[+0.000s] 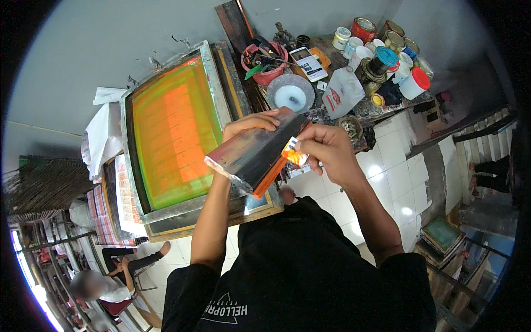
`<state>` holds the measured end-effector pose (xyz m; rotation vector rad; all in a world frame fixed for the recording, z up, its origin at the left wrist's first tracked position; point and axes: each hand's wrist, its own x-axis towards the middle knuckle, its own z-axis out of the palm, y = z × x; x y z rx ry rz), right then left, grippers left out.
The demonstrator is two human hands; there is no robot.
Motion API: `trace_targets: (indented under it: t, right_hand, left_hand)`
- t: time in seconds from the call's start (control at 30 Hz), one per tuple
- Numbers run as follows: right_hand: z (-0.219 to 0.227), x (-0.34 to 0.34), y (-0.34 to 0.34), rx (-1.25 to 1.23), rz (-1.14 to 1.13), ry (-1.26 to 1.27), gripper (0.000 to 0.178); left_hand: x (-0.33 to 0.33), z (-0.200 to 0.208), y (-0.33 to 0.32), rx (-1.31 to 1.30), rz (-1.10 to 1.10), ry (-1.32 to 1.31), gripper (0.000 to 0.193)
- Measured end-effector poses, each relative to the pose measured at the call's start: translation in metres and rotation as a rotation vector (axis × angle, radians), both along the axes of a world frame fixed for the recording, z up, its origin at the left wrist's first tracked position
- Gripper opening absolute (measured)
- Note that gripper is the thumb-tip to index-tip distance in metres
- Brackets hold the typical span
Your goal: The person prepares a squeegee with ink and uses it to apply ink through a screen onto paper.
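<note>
Squeegee [249,152] sits tilted in mid-air in front of the person's dark shirt [310,265], its long body dark and its blade [269,178] bright orange. The left hand [249,123] is clamped on it from the far side, fingers bent over the top; the thumb is hidden. The right hand [330,148] has thumb and fingers pinched together on a small card [294,152], white with orange smears, which overlaps the blade near its right end — whether it presses on the blade I cannot tell.

To the left lies a printing screen [218,91], with green mesh and an orange band in a metal frame. White paper [105,130] hangs beyond its left side. Past the squeegee, on a cluttered bench [387,110], a grey bowl [276,88] stands near a pink basket [268,77] of tools, a phone [308,64] and a translucent jug [340,94] — paint tins [364,29] crowd behind. At lower left, another person [117,288] sits.
</note>
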<state>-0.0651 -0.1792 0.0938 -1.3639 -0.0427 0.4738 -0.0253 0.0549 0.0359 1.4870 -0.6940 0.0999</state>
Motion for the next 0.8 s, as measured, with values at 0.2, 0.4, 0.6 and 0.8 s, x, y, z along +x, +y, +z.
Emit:
trace_targets:
  t: [0.2, 0.4, 0.6, 0.8]
  right_hand:
    - [0.047, -0.013, 0.009, -0.056, 0.145, 0.010, 0.013]
    - [0.058, -0.020, 0.006, 0.041, 0.109, 0.033, 0.011]
    - [-0.029, -0.003, -0.012, 0.061, -0.331, -0.059, 0.011]
    - [-0.043, -0.006, -0.001, 0.058, -0.336, -0.068, 0.014]
  left_hand:
    - [0.005, 0.000, -0.003, 0.063, 0.022, 0.074, 0.017]
    - [0.005, -0.008, 0.001, 0.093, 0.052, 0.037, 0.015]
    - [0.005, -0.007, -0.001, 0.015, 0.040, 0.014, 0.021]
    - [0.006, -0.011, -0.001, -0.001, 0.056, 0.033, 0.021]
